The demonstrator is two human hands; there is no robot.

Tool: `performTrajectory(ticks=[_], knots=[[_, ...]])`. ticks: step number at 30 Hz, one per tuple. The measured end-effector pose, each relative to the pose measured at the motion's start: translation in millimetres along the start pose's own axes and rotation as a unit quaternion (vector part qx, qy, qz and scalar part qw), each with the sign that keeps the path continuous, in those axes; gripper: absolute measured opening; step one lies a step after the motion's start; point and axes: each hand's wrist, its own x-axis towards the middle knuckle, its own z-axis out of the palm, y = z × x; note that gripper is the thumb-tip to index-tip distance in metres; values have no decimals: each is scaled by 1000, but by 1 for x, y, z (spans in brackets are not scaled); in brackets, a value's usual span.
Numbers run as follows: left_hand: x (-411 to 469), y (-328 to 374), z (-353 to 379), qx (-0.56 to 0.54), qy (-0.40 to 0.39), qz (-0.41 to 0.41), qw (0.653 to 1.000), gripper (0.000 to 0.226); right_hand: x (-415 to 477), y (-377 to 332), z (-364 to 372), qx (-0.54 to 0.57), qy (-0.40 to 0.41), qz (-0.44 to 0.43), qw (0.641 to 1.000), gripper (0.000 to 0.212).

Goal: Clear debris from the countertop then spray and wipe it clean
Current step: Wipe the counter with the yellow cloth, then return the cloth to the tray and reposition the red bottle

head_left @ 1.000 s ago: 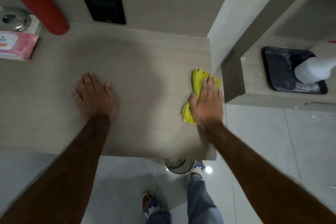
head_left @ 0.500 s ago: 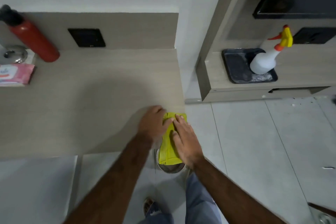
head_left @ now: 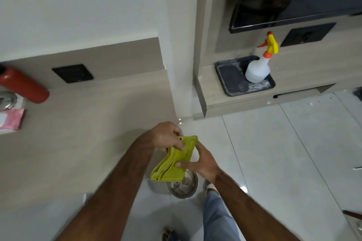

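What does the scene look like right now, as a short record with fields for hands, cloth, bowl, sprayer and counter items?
left hand: grips the cloth's top edge
right hand: fingers pinch the cloth's right side
cloth: yellow, folded, held in the air above the bowl
bowl: metal, on the floor, something inside
sprayer: upright on a dark tray, side shelf
counter: red bottle, pink pack at far left

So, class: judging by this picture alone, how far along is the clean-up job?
Looks done: the countertop shows no visible debris. In hand: both the left hand and right hand hold the folded yellow cloth over a metal bowl on the floor. Spraying cannot be judged; the spray bottle stands on its tray.
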Motion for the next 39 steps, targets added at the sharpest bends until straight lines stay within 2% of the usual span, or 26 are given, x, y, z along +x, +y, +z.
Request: performTrajectory(ticks=[3, 5, 8, 12, 15, 19, 25, 28, 30, 31, 32, 33, 34, 35, 36, 37, 39], knots=[[2, 44, -14, -55, -12, 50, 997, 22, 8, -5, -29, 20, -42, 19, 999, 66], [14, 75, -25, -113, -2, 77, 991, 21, 14, -7, -53, 47, -9, 29, 998, 46], [44, 115, -39, -155, 55, 96, 982, 24, 21, -8, -94, 138, 68, 37, 987, 44], [113, 165, -50, -92, 140, 106, 980, 23, 40, -6, -152, 287, 110, 64, 950, 35], [172, 193, -52, -17, 165, 130, 977, 19, 63, -11, -187, 372, 123, 104, 914, 24], [249, 223, -53, 42, 198, 123, 972, 34, 108, -25, -228, 439, 143, 143, 875, 27], [338, 242, -63, 89, 222, 95, 966, 42, 176, -50, -269, 440, 168, 165, 866, 11], [359, 239, -57, 116, 230, 92, 962, 43, 190, -59, -278, 422, 179, 182, 870, 21], [365, 236, -53, 128, 236, 89, 959, 46, 188, -61, -281, 367, 206, 182, 889, 36], [365, 234, -51, 139, 240, 88, 957, 47, 184, -63, -281, 279, 227, 174, 917, 41], [361, 231, -51, 155, 246, 90, 953, 48, 179, -63, -281, 133, 250, 155, 947, 44], [356, 229, -50, 176, 258, 97, 945, 48, 174, -62, -280, -50, 273, 121, 953, 47], [348, 226, -48, 192, 276, 110, 935, 47, 168, -60, -277, -226, 292, 64, 927, 46], [337, 221, -45, 196, 297, 124, 926, 46, 163, -61, -274, -357, 303, -13, 884, 43], [323, 216, -41, 190, 317, 138, 919, 46, 161, -64, -269, -433, 299, -92, 845, 40], [309, 208, -36, 178, 332, 149, 914, 45, 161, -68, -264, -473, 275, -154, 823, 40], [280, 189, -23, 161, 347, 155, 911, 43, 170, -74, -255, -497, 188, -201, 823, 52]])
